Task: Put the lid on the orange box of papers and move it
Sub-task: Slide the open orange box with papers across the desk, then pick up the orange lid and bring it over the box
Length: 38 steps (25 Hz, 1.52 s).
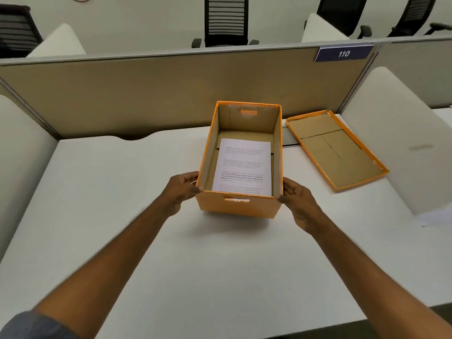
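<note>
An orange box point(234, 207) stands without its lid in the middle of the white desk point(122, 216), its brown inside showing. Printed papers point(243, 165) lie flat on its bottom. My left hand point(182, 190) grips the box's near left corner, and my right hand point(297, 200) grips the near right corner. The orange lid point(336, 149) lies upside down on the desk to the right of the box, apart from it.
A tan partition point(146, 94) with a "110" sign point(343, 53) runs behind the desk. White side dividers point(401, 143) flank the desk left and right. Black office chairs point(226, 20) stand beyond the partition. A white sheet point(437, 216) pokes out at the right edge.
</note>
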Motion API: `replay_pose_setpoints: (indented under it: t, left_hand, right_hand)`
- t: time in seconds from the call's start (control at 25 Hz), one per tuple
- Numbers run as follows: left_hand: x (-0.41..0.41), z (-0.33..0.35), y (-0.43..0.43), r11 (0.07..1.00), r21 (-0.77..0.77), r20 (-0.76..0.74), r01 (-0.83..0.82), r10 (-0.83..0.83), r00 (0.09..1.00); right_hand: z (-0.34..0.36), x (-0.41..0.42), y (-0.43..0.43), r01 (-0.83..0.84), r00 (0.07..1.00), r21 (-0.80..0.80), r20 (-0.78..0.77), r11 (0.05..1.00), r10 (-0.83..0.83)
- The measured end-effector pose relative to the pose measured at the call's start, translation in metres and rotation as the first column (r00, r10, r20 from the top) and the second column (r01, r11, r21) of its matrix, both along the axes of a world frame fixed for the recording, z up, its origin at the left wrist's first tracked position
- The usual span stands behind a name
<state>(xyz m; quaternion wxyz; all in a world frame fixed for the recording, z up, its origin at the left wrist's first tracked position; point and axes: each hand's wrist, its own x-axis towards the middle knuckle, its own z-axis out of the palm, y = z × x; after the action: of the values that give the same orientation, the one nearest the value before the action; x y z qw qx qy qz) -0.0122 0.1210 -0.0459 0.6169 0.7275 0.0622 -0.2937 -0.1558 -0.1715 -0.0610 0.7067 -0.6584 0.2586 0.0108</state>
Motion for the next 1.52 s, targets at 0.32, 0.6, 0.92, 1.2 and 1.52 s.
replay_pose_setpoints:
  t: [0.32, 0.6, 0.92, 1.2, 1.52]
  left_hand:
    - [-0.093, -0.001, 0.071, 0.999, -0.020, 0.082, -0.044, 0.046, 0.996]
    - [-0.152, -0.012, 0.082, 0.993, 0.065, 0.054, -0.103, 0.099, 0.994]
    - [-0.180, -0.011, 0.052, 0.931, 0.353, 0.224, -0.094, 0.014, 0.975]
    - [-0.202, -0.014, -0.023, 0.850, 0.519, 0.611, -0.086, -0.299, 0.733]
    - [-0.181, -0.010, -0.171, 0.754, 0.625, 0.569, 0.201, -0.616, 0.545]
  right_hand:
    - [-0.004, -0.056, 0.037, -0.108, 0.993, 0.062, 0.062, 0.992, 0.104]
    - [-0.020, -0.092, 0.052, -0.219, 0.975, 0.056, 0.058, 0.974, 0.216]
    - [-0.015, -0.110, 0.059, -0.316, 0.946, -0.129, 0.034, 0.940, 0.323]
    - [-0.009, -0.118, 0.020, -0.207, 0.974, -0.485, -0.019, 0.850, 0.226]
    - [0.003, -0.125, -0.068, -0.086, 0.996, -0.639, -0.060, 0.764, 0.062]
